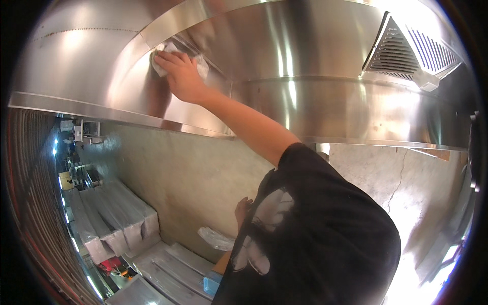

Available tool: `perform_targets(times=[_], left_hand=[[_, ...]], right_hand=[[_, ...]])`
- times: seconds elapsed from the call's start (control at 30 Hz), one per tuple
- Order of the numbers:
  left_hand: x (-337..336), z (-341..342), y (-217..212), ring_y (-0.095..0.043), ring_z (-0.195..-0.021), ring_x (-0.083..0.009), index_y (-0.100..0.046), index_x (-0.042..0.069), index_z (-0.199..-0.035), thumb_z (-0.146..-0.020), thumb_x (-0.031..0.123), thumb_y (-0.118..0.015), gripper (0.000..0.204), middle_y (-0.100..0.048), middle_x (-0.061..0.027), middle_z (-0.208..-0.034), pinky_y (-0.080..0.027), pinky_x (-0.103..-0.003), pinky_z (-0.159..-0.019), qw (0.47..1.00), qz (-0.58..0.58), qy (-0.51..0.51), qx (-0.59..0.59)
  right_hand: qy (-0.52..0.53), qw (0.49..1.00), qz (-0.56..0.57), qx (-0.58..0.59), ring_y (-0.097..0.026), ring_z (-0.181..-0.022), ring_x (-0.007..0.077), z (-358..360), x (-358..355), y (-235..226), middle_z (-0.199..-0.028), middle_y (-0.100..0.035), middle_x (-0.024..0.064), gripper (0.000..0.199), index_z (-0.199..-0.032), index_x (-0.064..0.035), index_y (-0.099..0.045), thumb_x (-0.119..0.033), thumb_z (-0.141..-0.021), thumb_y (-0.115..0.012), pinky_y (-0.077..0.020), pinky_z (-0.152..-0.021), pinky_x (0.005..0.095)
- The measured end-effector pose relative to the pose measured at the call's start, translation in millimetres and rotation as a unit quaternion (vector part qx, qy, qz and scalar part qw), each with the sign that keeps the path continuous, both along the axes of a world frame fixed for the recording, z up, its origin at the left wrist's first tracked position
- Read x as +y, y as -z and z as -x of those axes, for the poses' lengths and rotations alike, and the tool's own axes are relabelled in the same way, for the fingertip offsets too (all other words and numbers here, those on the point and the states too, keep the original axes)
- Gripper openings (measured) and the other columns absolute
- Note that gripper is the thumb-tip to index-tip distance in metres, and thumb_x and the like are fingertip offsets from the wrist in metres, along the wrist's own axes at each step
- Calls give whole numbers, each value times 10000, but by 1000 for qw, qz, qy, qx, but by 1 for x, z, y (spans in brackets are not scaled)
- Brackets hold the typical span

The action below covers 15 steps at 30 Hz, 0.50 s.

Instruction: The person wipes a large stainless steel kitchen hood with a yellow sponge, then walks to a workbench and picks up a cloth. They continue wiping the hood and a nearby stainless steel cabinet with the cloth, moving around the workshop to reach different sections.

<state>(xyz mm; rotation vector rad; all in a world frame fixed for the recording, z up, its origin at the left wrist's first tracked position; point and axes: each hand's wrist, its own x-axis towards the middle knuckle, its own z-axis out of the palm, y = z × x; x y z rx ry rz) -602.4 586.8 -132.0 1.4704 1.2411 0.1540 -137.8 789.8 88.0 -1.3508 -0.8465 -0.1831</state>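
My right arm reaches to the upper left. My right hand (pixel 179 71) is closed on a whitish crumpled cloth (pixel 202 67) and presses it against a shiny stainless steel panel (pixel 122 76), near an inside corner. Lower down, my left hand (pixel 243 211) hangs beside my black printed T-shirt (pixel 325 229). Its fingers look slightly apart with nothing visible in them, and the shirt hides part of that arm. A crumpled piece of clear plastic (pixel 216 238) shows near the left wrist. Below it is a light blue thing (pixel 212 283) of a kind I cannot make out.
A slatted metal vent unit (pixel 394 56) sticks out of the steel at the upper right. The steel's lower lip (pixel 193 127) runs across above a concrete floor (pixel 178 173). Long plastic-wrapped items (pixel 117 218) stand at the lower left, beside a ribbed shutter-like surface (pixel 33 193).
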Motion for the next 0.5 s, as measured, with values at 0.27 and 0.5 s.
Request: perform_targets(times=[0.27,0.5], left_hand=[[17,-60,-58,-669,-1110,-293,-575,-23,-1327,-1028,273,-510,425,-679,-190,-1194,-541,-389,-925,991,78,-108,26],[13,-68,-52,-673,-1103,-296,-561,-28,-1349,-1036,273,-486,441,-679,-199,-1202,-545,-390,-916,992,98,-69,26]], right_hand=[[54,997,4,62,-469,-1278,355,7,3,-6,-1472,-534,100,569,-1403,-145,-589,-11,-853,-539,-362,-1005,512],[37,988,35,143,-439,-1271,383,3,9,-13,-1393,-506,205,568,-1422,-208,-593,-37,-886,-515,-348,-1016,501]])
